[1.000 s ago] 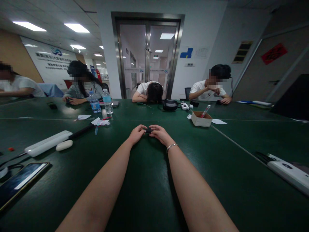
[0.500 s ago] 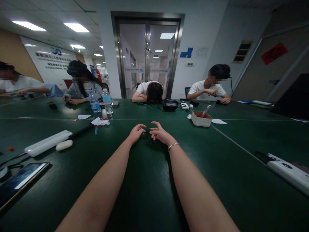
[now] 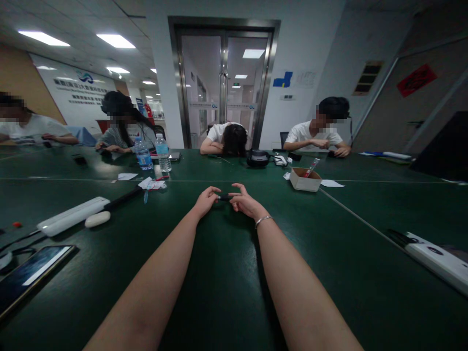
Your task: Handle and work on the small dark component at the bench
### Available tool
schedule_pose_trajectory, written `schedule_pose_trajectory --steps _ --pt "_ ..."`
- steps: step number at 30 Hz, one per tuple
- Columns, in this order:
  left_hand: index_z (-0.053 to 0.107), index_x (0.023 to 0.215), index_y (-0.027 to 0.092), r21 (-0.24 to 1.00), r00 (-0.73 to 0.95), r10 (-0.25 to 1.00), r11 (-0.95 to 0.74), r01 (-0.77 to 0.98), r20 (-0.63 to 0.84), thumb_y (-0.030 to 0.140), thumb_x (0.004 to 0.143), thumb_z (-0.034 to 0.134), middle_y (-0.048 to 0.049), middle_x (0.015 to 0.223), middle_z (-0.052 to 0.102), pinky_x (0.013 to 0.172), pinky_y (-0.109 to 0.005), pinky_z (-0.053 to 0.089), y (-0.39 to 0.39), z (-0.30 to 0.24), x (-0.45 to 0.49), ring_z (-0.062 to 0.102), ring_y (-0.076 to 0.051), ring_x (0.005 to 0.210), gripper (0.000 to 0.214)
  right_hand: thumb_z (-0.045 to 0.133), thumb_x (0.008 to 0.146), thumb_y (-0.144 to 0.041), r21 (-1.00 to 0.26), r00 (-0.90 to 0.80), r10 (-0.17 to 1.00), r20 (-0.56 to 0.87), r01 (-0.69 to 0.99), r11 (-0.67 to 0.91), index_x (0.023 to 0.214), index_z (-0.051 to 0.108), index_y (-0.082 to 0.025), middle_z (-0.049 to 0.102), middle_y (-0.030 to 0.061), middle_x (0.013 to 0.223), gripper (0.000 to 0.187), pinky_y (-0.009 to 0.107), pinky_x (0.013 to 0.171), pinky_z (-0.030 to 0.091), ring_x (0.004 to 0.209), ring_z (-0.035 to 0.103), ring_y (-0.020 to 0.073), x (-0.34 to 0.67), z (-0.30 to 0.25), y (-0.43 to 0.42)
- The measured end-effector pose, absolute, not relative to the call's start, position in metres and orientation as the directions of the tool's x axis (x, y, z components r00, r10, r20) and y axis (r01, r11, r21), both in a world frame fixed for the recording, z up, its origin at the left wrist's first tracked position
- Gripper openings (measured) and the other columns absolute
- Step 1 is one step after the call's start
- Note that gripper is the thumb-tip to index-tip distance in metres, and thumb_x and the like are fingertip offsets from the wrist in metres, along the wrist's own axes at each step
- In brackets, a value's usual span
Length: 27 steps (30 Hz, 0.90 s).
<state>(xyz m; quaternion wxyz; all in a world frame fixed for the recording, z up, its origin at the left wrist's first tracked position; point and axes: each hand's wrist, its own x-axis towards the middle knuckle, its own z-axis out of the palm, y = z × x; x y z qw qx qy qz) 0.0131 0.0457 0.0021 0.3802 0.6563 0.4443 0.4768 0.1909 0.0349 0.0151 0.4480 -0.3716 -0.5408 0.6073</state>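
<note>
Over the green table [image 3: 223, 253], a small black stick-like object [image 3: 224, 198] with a silvery left end lies level between my two hands. My left hand [image 3: 207, 201] pinches the silvery end between thumb and fingertips. At the black end is my right hand [image 3: 246, 202], its thumb and fingers closed about the tip while one finger is raised clear. A silver bangle [image 3: 263, 221] circles my right wrist. What exactly the object is cannot be made out, as the fingers cover both its ends.
Left lie a phone [image 3: 34, 278], a white power strip [image 3: 73, 216] and a pale oval object [image 3: 97, 219]. Two water bottles [image 3: 163, 153] stand beyond. A small open box [image 3: 305, 181] is at right, with another white strip [image 3: 438, 258] nearer. Several people sit across the table.
My right hand has shifted slightly right, and more of the black object shows between my hands. My left hand has stayed nearly still.
</note>
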Motion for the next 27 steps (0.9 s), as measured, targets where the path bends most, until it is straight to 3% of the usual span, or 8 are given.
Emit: schedule_pose_trajectory --steps 3,7,10,13,17,23,25,27 --pt "0.057 0.091 0.015 0.922 0.158 0.944 -0.319 0.22 0.289 0.017 0.069 0.047 0.0032 0.058 0.049 0.057 -0.023 0.036 0.044 0.003 0.014 0.048 -0.011 0.057 0.024 0.062 0.075 -0.032 -0.996 -0.306 0.951 -0.044 -0.059 -0.065 0.11 0.034 -0.024 0.057 -0.0056 0.068 0.045 0.016 0.031 0.039 0.032 0.046 0.0058 0.187 0.014 0.038" --pt "0.056 0.091 0.015 0.929 0.161 0.944 -0.315 0.192 0.287 0.018 0.069 0.047 0.0027 0.06 0.049 0.058 -0.023 0.037 0.045 0.001 0.015 0.049 -0.012 0.058 0.024 0.036 0.09 -0.049 -0.991 -0.244 0.962 -0.124 0.087 -0.106 0.098 0.041 -0.018 0.056 0.0 0.055 0.033 0.02 0.031 0.042 0.033 0.048 0.01 0.175 0.014 0.044" --pt "0.056 0.092 0.015 0.93 0.171 0.945 -0.31 0.195 0.279 0.017 0.069 0.048 0.0024 0.06 0.05 0.059 -0.023 0.037 0.045 0.002 0.015 0.049 -0.012 0.059 0.024 0.034 0.092 -0.045 -0.987 -0.205 0.972 -0.113 0.139 -0.086 0.093 0.043 -0.016 0.052 -0.0008 0.049 0.03 0.02 0.032 0.043 0.034 0.049 0.0111 0.172 0.014 0.043" --pt "0.056 0.092 0.014 0.93 0.157 0.947 -0.308 0.202 0.28 0.018 0.07 0.048 0.0022 0.061 0.05 0.058 -0.023 0.037 0.045 0.002 0.013 0.049 -0.012 0.06 0.023 0.053 0.085 -0.027 -0.998 -0.25 0.967 -0.053 0.044 -0.043 0.1 0.041 -0.02 0.055 -0.0024 0.064 0.02 0.02 0.036 0.047 0.038 0.051 0.0082 0.178 0.015 0.038" --pt "0.056 0.093 0.015 0.929 0.156 0.948 -0.306 0.208 0.277 0.018 0.071 0.047 0.0029 0.059 0.05 0.057 -0.023 0.037 0.044 0.003 0.012 0.049 -0.011 0.058 0.024 0.064 0.07 -0.012 -0.984 -0.288 0.958 -0.001 -0.171 -0.053 0.115 0.028 -0.033 0.052 -0.005 0.086 0.062 0.019 0.042 0.05 0.042 0.053 0.0038 0.19 0.017 0.034" --pt "0.056 0.09 0.015 0.93 0.155 0.947 -0.31 0.198 0.283 0.017 0.07 0.048 0.0031 0.059 0.049 0.059 -0.023 0.039 0.043 0.004 0.014 0.05 -0.011 0.058 0.022 0.045 0.088 -0.044 -0.991 -0.26 0.96 -0.103 -0.057 -0.122 0.107 0.035 -0.024 0.053 -0.0027 0.068 0.029 0.022 0.037 0.048 0.036 0.048 0.007 0.183 0.018 0.037" --pt "0.056 0.091 0.014 0.929 0.157 0.945 -0.315 0.195 0.287 0.018 0.071 0.048 0.003 0.059 0.049 0.059 -0.023 0.039 0.044 0.003 0.014 0.05 -0.011 0.059 0.022 0.038 0.091 -0.043 -0.993 -0.262 0.958 -0.119 0.011 -0.12 0.103 0.037 -0.021 0.055 -0.0012 0.062 0.025 0.021 0.033 0.046 0.035 0.046 0.0079 0.179 0.018 0.037" --pt "0.057 0.091 0.015 0.931 0.157 0.945 -0.313 0.189 0.286 0.018 0.071 0.048 0.0026 0.061 0.05 0.057 -0.022 0.038 0.045 0.002 0.013 0.05 -0.011 0.059 0.023 0.043 0.09 -0.034 -0.993 -0.275 0.955 -0.114 0.052 -0.104 0.103 0.037 -0.02 0.057 -0.0006 0.063 0.02 0.019 0.032 0.044 0.034 0.045 0.0072 0.179 0.018 0.037"
